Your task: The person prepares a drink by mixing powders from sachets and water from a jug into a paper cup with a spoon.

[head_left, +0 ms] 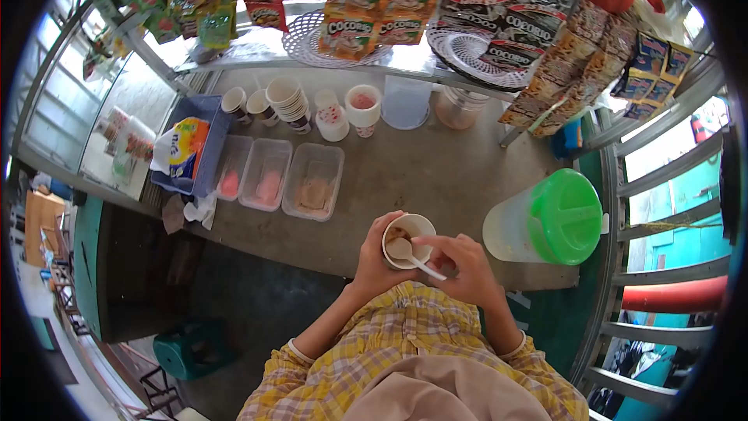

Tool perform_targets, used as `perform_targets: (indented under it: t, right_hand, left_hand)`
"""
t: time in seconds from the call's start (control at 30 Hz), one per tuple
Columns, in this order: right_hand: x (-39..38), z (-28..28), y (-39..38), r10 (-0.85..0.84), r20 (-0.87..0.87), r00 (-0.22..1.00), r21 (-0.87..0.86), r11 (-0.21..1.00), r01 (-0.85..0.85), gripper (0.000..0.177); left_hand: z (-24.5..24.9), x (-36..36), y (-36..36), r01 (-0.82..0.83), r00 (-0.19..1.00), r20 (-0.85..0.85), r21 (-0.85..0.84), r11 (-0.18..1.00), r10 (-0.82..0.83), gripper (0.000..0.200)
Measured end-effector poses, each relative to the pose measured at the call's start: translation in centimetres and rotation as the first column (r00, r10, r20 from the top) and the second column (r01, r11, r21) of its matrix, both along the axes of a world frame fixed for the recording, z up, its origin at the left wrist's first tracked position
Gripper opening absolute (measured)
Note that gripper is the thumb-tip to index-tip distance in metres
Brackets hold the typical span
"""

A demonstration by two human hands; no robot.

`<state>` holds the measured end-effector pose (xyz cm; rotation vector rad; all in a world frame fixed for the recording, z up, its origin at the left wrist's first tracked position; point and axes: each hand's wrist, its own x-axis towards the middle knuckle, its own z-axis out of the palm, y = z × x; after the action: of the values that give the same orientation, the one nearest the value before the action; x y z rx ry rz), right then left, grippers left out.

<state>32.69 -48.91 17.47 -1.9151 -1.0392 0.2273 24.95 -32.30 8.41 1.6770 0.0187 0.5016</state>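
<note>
My left hand [374, 259] is wrapped round a white paper cup [421, 223] from its left side, close in front of my body at the counter's near edge. Some brown stuff lies at the bottom of the cup. A white plastic spoon [425, 267] slants over the cup's rim, its bowl inside and its handle sticking out to the lower right. My right hand [466, 265] is on the cup's right side with its fingers bent at the spoon; part of the grip is hidden by the fingers.
Three clear plastic tubs [313, 179] with pink and brown contents stand left on the counter [389, 156]. Stacked paper cups [288, 101] line the back. A green-lidded jug [557, 217] stands at right. Drink sachets [382, 0] hang overhead. A blue basket [204, 117] holds a yellow pack.
</note>
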Motion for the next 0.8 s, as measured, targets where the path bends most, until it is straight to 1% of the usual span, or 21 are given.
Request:
perform_targets:
  t: [0.07, 0.17, 0.27, 0.37, 0.43, 0.47, 0.57, 0.67, 0.77, 0.8]
  right_hand:
    - [-0.2, -0.4, 0.1, 0.093, -0.033, 0.995, -0.036, 0.995, -0.094, 0.023]
    - [-0.6, -1.9, 0.7, 0.138, -0.196, 0.971, 0.030, 0.990, -0.134, 0.015]
    - [-0.9, -3.3, 2.0, -0.015, -0.130, 0.991, 0.105, 0.994, 0.028, 0.010]
    - [-0.9, -3.8, 2.5, -0.053, 0.053, 0.997, 0.027, 0.998, 0.052, 0.009]
    - [-1.5, -3.6, 2.8, -0.037, 0.153, 0.987, -0.016, 0.999, 0.040, 0.009]
    - [-1.8, -3.6, 2.9, -0.025, 0.200, 0.979, -0.040, 0.999, 0.033, 0.009]
    - [-2.7, -4.7, 3.2, 0.005, 0.195, 0.981, -0.126, 0.992, 0.020, 0.010]
    - [-3.0, -4.4, 3.8, 0.011, 0.181, 0.983, -0.126, 0.992, 0.013, 0.010]
    - [-3.0, -5.3, 4.6, -0.071, 0.332, 0.941, -0.125, 0.985, 0.119, 0.008]
    - [-3.1, -5.7, 4.8, -0.033, 0.327, 0.944, -0.170, 0.981, 0.093, 0.008]
  left_hand:
    - [-0.3, -0.6, 0.0, -0.053, 0.998, -0.026, 0.064, 0.997, 0.055, 0.092]
    - [-1.2, -1.3, 0.2, -0.100, 0.994, -0.039, 0.116, 0.988, 0.106, 0.091]
    - [-2.3, -2.6, 0.4, -0.109, 0.988, -0.093, 0.114, 0.987, 0.120, 0.091]
    - [-4.3, -2.8, 1.5, -0.086, 0.988, -0.118, 0.130, 0.988, 0.102, 0.094]
    - [-5.2, -2.7, 2.1, -0.064, 0.989, -0.127, 0.143, 0.988, 0.082, 0.096]
    - [-5.7, -2.8, 2.3, -0.046, 0.988, -0.138, 0.122, 0.991, 0.063, 0.097]
    - [-6.0, -2.4, 3.6, -0.027, 0.989, -0.145, 0.078, 0.997, 0.038, 0.099]
    - [-6.8, -2.2, 4.3, -0.038, 0.990, -0.137, 0.062, 0.997, 0.046, 0.101]
    - [-7.5, -1.9, 4.9, -0.025, 0.989, -0.143, 0.100, 0.995, 0.039, 0.101]
    - [-7.9, -1.7, 5.2, -0.016, 0.990, -0.136, 0.117, 0.993, 0.032, 0.100]
